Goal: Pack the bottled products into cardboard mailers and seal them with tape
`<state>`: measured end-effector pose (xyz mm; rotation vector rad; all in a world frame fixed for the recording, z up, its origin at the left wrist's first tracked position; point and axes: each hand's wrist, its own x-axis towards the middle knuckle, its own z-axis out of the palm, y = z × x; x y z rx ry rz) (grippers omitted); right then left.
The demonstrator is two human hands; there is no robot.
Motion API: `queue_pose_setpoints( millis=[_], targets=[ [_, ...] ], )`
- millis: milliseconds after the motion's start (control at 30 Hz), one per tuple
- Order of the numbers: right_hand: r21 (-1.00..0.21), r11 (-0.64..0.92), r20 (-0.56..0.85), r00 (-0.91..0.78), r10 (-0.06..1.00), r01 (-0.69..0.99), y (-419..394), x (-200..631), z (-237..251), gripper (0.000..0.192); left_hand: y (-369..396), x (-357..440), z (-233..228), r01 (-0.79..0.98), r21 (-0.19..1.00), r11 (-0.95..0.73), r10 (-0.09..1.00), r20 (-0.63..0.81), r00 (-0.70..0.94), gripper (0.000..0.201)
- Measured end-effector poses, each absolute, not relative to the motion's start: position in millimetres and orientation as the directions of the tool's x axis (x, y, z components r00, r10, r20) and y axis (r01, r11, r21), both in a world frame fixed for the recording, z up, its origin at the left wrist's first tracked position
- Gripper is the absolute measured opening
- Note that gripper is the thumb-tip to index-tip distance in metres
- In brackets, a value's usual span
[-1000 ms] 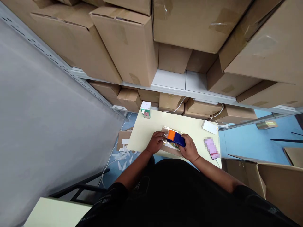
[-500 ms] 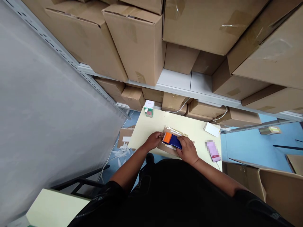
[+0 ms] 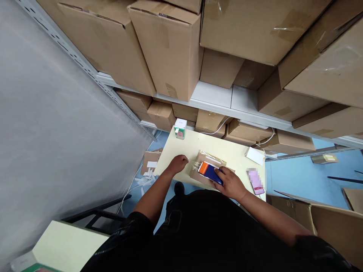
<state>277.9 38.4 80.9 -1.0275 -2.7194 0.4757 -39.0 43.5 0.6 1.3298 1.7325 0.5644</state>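
My right hand (image 3: 229, 181) is wrapped round a blue-and-orange tape dispenser (image 3: 211, 173), its orange end facing left. The dispenser lies over a small cardboard box (image 3: 200, 175) near the front of the pale table. Shiny clear tape (image 3: 194, 164) shows at the box's left side and reaches toward my left hand (image 3: 179, 164). That hand is closed in a pinch just left of the box, seemingly at the tape's end; its fingertips are partly hidden. A shiny strip (image 3: 211, 156) also runs along the box's far edge.
On the pale table (image 3: 187, 145) stand a white-and-green carton (image 3: 180, 129) at the back left, a white box (image 3: 254, 155) and a phone (image 3: 255, 181) at the right. Shelves of cardboard boxes (image 3: 170, 49) rise behind. A large open carton (image 3: 331, 226) is at the right.
My left hand has moved left, away from the dispenser, and clear tape now shows in the gap. My right hand and the dispenser have shifted slightly right and down.
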Motion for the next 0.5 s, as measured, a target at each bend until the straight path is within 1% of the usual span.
queue_pose_setpoints(
  millis=[100,233,400,500],
  targets=[
    [-0.36,0.712,0.059,-0.747,0.663,0.604,39.0,282.9,79.3,0.053,42.0,-38.1,-12.6,0.551,0.758,0.35,0.921,-0.386,-0.054,0.016],
    [-0.338,0.719,0.076,-0.744,0.664,0.607,40.5,279.9,75.6,0.051,39.9,-17.6,-33.4,0.567,0.733,0.376,0.912,-0.401,-0.088,0.018],
    [-0.348,0.704,0.094,-0.725,0.683,0.618,42.0,278.9,72.4,0.051,40.5,8.7,-54.1,0.57,0.732,0.373,0.912,-0.404,-0.077,0.023],
    [-0.337,0.703,0.097,-0.72,0.687,0.626,42.1,279.6,70.4,0.052,41.0,12.9,-61.3,0.564,0.732,0.382,0.906,-0.418,-0.071,0.023]
  ],
)
